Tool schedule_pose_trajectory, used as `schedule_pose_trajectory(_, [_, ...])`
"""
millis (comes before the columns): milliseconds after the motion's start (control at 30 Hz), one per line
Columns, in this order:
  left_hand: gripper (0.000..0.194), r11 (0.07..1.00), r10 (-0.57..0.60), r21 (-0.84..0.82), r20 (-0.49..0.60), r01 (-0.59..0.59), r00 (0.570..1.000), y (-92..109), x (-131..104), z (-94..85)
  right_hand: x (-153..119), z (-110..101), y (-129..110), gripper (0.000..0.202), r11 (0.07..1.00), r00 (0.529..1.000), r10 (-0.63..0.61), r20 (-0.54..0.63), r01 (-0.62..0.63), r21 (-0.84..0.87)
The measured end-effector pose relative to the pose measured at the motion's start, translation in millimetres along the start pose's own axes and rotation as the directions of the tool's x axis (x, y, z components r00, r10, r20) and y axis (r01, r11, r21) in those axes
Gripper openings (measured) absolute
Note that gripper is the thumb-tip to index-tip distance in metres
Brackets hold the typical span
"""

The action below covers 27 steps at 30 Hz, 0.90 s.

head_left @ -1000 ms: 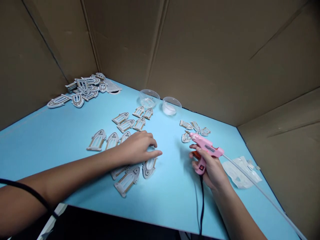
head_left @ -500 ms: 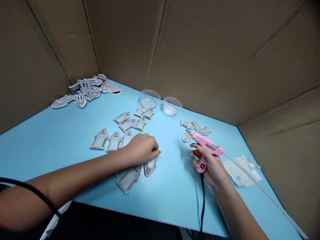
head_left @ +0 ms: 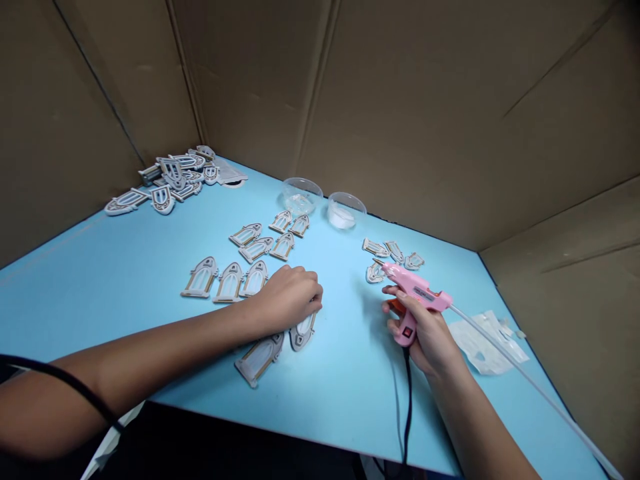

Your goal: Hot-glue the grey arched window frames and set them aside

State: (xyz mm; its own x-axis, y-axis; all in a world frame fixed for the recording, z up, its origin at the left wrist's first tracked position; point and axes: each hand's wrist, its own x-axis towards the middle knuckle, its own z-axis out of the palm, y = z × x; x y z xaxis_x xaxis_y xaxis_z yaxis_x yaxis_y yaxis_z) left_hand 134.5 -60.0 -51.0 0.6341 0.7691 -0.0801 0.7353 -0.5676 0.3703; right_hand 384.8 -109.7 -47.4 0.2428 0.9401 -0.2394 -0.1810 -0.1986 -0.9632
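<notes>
My right hand (head_left: 425, 330) is wrapped round the handle of a pink hot glue gun (head_left: 413, 287), with a long clear glue stick (head_left: 525, 380) trailing from its back. The nozzle points to the upper left, near a few small ornate pieces (head_left: 374, 272). My left hand (head_left: 295, 297) is curled closed on the end of a small arched window frame (head_left: 303, 333); its fingertips are partly hidden. Another arched frame (head_left: 260, 359) lies beneath the forearm, and a row of similar frames (head_left: 230, 283) lies just left of the hand.
Two clear plastic tubs (head_left: 346, 212) stand at the back of the blue table. A heap of arched frames (head_left: 173, 177) fills the far left corner. White torn wrapping (head_left: 485, 343) lies on the right. Cardboard walls (head_left: 400, 120) enclose the table; a black cord (head_left: 409, 407) hangs from the gun.
The whole view has shifted very slightly. Both hands stay in nearly the same places, the right still gripping the glue gun.
</notes>
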Motion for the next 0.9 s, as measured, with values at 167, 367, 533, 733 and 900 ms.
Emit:
schedule_pose_trajectory(167, [0.019,1.000,-0.027,-0.015,-0.049,0.026,0.998,-9.5,1.6,-9.5,-1.2,0.9,-1.4,0.040,1.000,1.000,0.000,-0.005,-0.001,-0.008])
schedule_pose_trajectory(367, [0.028,0.988,-0.110,-0.121,-0.101,0.097,0.989,-24.5,-3.1,-25.1,-1.2,-0.7,-1.7,0.041,1.000,1.000,0.004,-0.013,-0.004,-0.003])
schedule_pose_trajectory(533, [0.016,0.993,0.055,-0.099,-0.026,-0.057,0.998,-20.7,-3.1,-11.1,-1.9,-0.5,-1.8,0.041,1.000,1.000,0.006,0.008,-0.005,-0.015])
schedule_pose_trajectory(733, [0.013,0.991,0.097,-0.085,-0.030,-0.099,0.995,-17.1,-1.2,-0.6,-1.0,-0.6,-1.1,0.039,1.000,1.000,0.006,0.007,-0.005,-0.008])
schedule_pose_trajectory(900, [0.010,0.991,0.108,-0.070,-0.033,-0.111,0.994,-13.8,0.3,2.0,-1.7,1.0,-2.3,0.040,1.000,1.000,0.002,0.008,-0.002,-0.011])
